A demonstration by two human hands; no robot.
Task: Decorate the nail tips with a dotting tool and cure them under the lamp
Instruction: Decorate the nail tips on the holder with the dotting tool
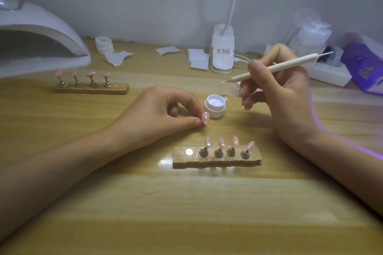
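A glossy pink, almond-shaped nail tip was near the middle of the table, pinched between the thumb and forefinger of the left hand, whose other fingers curled under. At two o'clock from it the right hand gripped a slim matte white dotting tool like a pen, its lower metal point aimed toward eight o'clock and well apart from the tip. Just beside the tip, at one o'clock, sat a small round white gel jar, open. At five o'clock lay a rough-edged tan holder block with four pink tips on metal cones and one bare silver disc at its nine o'clock end. Shiny wood-grain table stretched from the block to the six o'clock edge. A second block with four tips lay at ten o'clock, close under the smooth white domed curing lamp
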